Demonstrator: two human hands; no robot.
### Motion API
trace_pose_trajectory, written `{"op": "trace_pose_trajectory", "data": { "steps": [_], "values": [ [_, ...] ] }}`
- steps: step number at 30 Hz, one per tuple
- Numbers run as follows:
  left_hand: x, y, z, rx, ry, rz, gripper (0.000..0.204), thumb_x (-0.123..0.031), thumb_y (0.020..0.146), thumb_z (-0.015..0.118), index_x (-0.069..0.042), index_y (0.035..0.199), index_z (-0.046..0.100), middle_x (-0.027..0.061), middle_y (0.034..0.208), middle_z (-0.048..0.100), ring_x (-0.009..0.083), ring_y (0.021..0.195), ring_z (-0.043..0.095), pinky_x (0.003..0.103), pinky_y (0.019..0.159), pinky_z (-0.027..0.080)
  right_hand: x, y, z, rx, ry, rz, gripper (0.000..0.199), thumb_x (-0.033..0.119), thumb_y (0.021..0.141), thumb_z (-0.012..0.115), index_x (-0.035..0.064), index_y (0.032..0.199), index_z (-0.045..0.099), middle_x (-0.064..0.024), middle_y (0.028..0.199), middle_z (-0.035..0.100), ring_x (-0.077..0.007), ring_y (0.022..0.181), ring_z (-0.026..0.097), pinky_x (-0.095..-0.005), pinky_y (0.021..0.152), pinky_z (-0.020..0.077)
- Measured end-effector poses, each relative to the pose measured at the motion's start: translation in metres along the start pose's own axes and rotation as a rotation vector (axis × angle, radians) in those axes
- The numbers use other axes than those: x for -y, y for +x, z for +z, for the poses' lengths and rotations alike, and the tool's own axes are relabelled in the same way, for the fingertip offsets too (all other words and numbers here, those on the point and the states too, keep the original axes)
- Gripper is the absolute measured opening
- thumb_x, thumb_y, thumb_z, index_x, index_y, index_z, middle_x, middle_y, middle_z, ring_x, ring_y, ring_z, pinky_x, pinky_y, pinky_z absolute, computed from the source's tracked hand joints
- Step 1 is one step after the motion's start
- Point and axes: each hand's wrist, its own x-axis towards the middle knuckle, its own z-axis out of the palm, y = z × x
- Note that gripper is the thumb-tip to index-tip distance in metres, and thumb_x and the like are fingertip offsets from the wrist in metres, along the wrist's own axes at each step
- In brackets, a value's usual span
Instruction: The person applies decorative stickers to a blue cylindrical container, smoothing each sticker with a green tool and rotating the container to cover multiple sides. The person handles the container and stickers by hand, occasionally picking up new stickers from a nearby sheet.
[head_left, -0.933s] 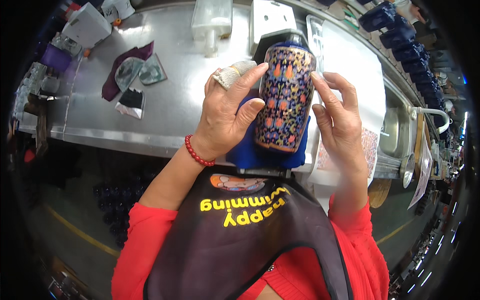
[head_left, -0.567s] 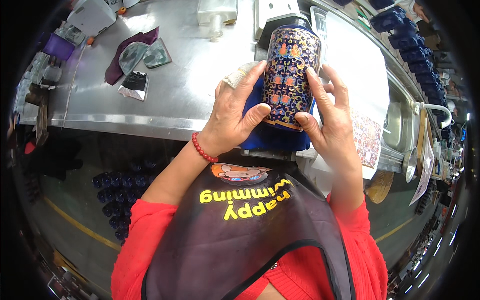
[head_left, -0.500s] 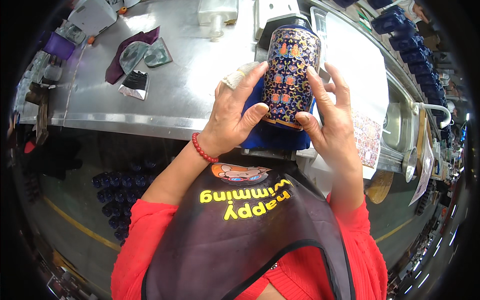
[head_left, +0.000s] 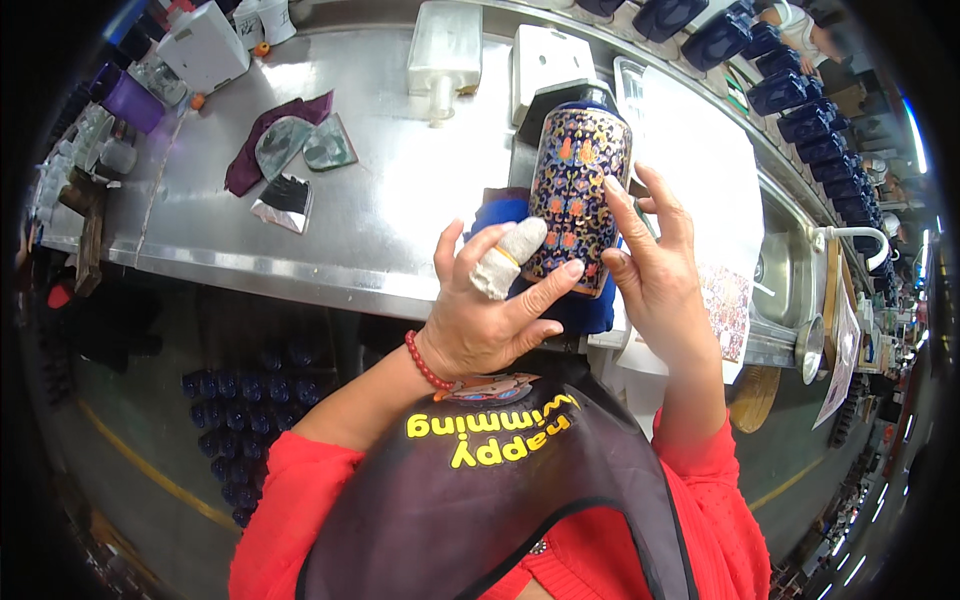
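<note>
A dark blue bottle (head_left: 585,190) with an orange, gold and light blue floral pattern lies at the table's front edge, its neck pointing away from me. Blue cloth (head_left: 503,213) shows beneath and beside it. My left hand (head_left: 490,315) is spread at the bottle's lower left; a whitish wrap (head_left: 507,262) covers one finger, whose tip meets the patterned surface. Along the right side rests my right hand (head_left: 655,265), fingers apart, its index fingertip on the pattern. Neither hand grips the bottle. A dark grey support (head_left: 550,103) stands near the neck.
Behind the support is a white block (head_left: 540,55). A clear glass bottle (head_left: 445,60) and dark cloths (head_left: 262,150) lie on the metal table (head_left: 380,180). To the right are a patterned sheet (head_left: 725,300), a sink (head_left: 785,245) with a white faucet (head_left: 860,235), and several blue bottles (head_left: 780,90).
My left hand has come down from the bottle's upper left side to its lower part. The right hand and the bottle sit slightly lower in view, as the view itself has shifted.
</note>
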Motion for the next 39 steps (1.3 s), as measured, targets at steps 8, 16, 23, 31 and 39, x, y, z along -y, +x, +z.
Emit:
{"op": "trace_pose_trajectory", "data": {
  "steps": [8,16,23,31,39],
  "values": [
    [-0.002,0.000,-0.005,-0.002,0.070,0.037,0.044,-0.049,0.096,0.062,-0.025,0.132,0.070,0.0146,0.133,0.059,0.0308,0.127,0.042,0.056,0.118,0.017,-0.017,0.016,0.003,-0.010,0.052,-0.022,0.055,0.016,0.092,0.071,0.0150,0.145,0.057,-0.0218,0.150,0.044,-0.0389,0.118,0.052,-0.0449,0.103,0.0454],
    [0.002,-0.004,-0.004,-0.020,-0.001,0.037,0.042,-0.046,0.095,0.063,-0.025,0.130,0.072,0.0121,0.131,0.062,0.0297,0.124,0.046,0.057,0.117,0.019,-0.010,0.010,-0.004,0.027,0.150,0.041,0.062,0.023,0.093,0.072,0.0143,0.150,0.051,-0.0255,0.152,0.041,-0.0386,0.122,0.051,-0.0443,0.104,0.0453],
    [0.017,0.004,0.003,-0.130,-0.424,-0.258,0.058,-0.043,0.103,0.055,0.002,0.140,0.055,0.0211,0.130,0.061,0.0359,0.120,0.056,0.047,0.108,0.033,0.000,-0.017,0.013,0.034,0.149,0.141,0.086,0.045,0.094,0.069,0.0042,0.159,0.030,-0.0282,0.155,0.036,-0.0421,0.139,0.042,-0.0465,0.114,0.0368],
    [0.009,0.022,0.014,-0.068,-0.279,-0.251,0.082,-0.055,0.094,0.064,0.004,0.148,0.041,0.0205,0.133,0.059,0.0345,0.119,0.054,0.048,0.107,0.030,-0.007,-0.023,0.018,0.065,0.275,0.138,0.094,0.042,0.090,0.075,0.0004,0.159,0.025,-0.0277,0.153,0.040,-0.0436,0.138,0.043,-0.0469,0.115,0.0352],
    [0.014,0.022,0.010,0.005,-0.377,-0.276,0.086,-0.052,0.091,0.070,0.002,0.151,0.038,0.0193,0.138,0.055,0.0328,0.121,0.051,0.048,0.108,0.029,-0.020,-0.028,0.026,0.103,0.395,0.210,0.101,0.049,0.090,0.074,0.0029,0.162,0.020,-0.0188,0.148,0.048,-0.0260,0.117,0.054,-0.0412,0.107,0.0425]
  ]
}}
